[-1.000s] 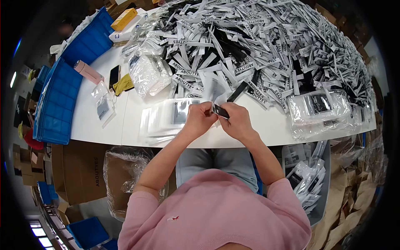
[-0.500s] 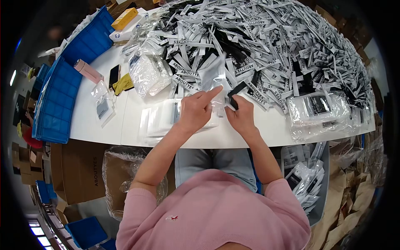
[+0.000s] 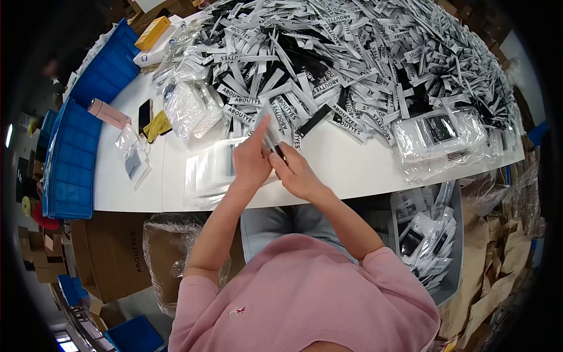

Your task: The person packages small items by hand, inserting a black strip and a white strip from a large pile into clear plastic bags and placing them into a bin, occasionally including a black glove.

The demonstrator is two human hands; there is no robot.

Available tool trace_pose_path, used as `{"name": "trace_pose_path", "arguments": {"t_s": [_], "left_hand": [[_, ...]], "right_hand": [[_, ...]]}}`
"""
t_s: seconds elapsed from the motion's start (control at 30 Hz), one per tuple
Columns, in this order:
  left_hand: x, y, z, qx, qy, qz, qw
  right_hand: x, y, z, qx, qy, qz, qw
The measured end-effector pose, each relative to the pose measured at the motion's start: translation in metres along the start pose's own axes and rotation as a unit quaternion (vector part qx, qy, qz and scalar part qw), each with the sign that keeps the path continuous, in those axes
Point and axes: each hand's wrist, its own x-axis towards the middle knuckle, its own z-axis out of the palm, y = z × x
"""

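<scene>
My left hand (image 3: 251,161) is closed around a clear plastic bag (image 3: 265,112), which stands up narrow and tilted above the fingers. My right hand (image 3: 300,176) meets it from the right, its thumb touching the left hand. A small dark piece (image 3: 279,151) shows between the two hands, pinched in the right fingers; most of it is hidden. Under and left of the hands lies a stack of flat clear bags (image 3: 205,170). Just beyond, a black strip (image 3: 315,121) lies at the edge of a large heap of white printed strips (image 3: 363,64).
Left on the white table (image 3: 135,190) are blue bins (image 3: 73,158), a pink bottle (image 3: 109,113), a phone (image 3: 145,116) and a yellow cloth (image 3: 156,125). A plastic-wrapped pack (image 3: 437,138) lies at right. Below it, a grey bin (image 3: 448,281) holds filled bags.
Both hands have come together, the right one moving left to the bag with the dark piece. The bag has turned narrower and more upright. The whole view has shifted slightly.
</scene>
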Motion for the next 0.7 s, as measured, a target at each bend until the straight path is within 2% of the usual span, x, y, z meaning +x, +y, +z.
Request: {"name": "trace_pose_path", "arguments": {"t_s": [0.03,0.07,0.1,0.13,0.2,0.23,0.27,0.3,0.37,0.4,0.43,0.47,0.5,0.53,0.57,0.6,0.63,0.67,0.7], "left_hand": [[0.003,-0.001,-0.007,-0.031,-0.039,-0.093,0.994],[0.000,0.001,-0.007,0.007,-0.043,-0.003,0.999],[-0.005,0.006,-0.003,0.003,-0.051,0.088,0.995],[-0.010,0.013,0.003,0.000,-0.057,0.179,0.982],[-0.011,0.015,0.000,0.008,-0.066,0.165,0.984],[-0.007,0.017,-0.006,-0.005,-0.087,0.073,0.993],[-0.006,0.017,-0.011,-0.019,-0.106,-0.020,0.994],[-0.006,0.016,-0.012,-0.035,-0.134,-0.023,0.990],[-0.011,0.027,-0.001,-0.001,-0.112,0.158,0.981],[-0.016,0.026,0.005,0.065,-0.127,0.190,0.971],[-0.008,0.037,-0.006,0.068,-0.125,0.189,0.972],[0.002,0.048,-0.021,0.000,-0.209,0.080,0.975],[0.009,0.054,-0.031,-0.069,-0.290,-0.033,0.954],[0.013,0.046,-0.033,-0.119,-0.231,0.021,0.965],[0.024,0.039,-0.036,-0.012,-0.164,0.137,0.977],[0.036,0.033,-0.039,0.096,-0.090,0.250,0.959],[0.045,0.033,-0.043,0.153,-0.097,0.280,0.943],[0.053,0.035,-0.051,0.152,-0.097,0.279,0.943],[0.061,0.037,-0.060,0.119,-0.222,0.223,0.942]], "right_hand": [[-0.001,0.006,0.001,-0.110,0.049,-0.098,0.988],[-0.001,0.014,0.001,-0.217,0.095,-0.193,0.952],[0.007,0.018,-0.001,-0.200,0.104,-0.200,0.953],[0.003,0.020,-0.006,-0.198,0.103,-0.199,0.954],[-0.001,0.014,-0.014,-0.049,0.016,-0.031,0.998],[0.000,0.010,-0.014,0.054,-0.025,0.062,0.996],[-0.001,0.010,-0.017,0.053,-0.024,0.063,0.996],[0.000,0.009,-0.021,0.075,-0.014,0.055,0.996],[-0.003,0.010,-0.025,0.097,-0.007,0.052,0.994],[-0.003,0.011,-0.026,0.052,0.019,0.016,0.998],[0.000,0.012,-0.027,0.007,0.044,-0.023,0.999],[0.002,0.013,-0.028,-0.036,0.071,-0.061,0.995],[0.001,0.013,-0.030,-0.034,0.070,-0.059,0.995],[0.001,0.011,-0.035,-0.038,0.039,-0.038,0.998],[0.002,0.009,-0.038,-0.043,0.009,-0.017,0.999],[0.002,0.006,-0.040,-0.122,0.008,-0.106,0.987],[0.001,-0.001,-0.040,-0.123,0.007,-0.105,0.987],[0.000,-0.009,-0.039,-0.113,-0.022,-0.100,0.988],[0.000,-0.013,-0.038,-0.102,-0.050,-0.094,0.989]]}}
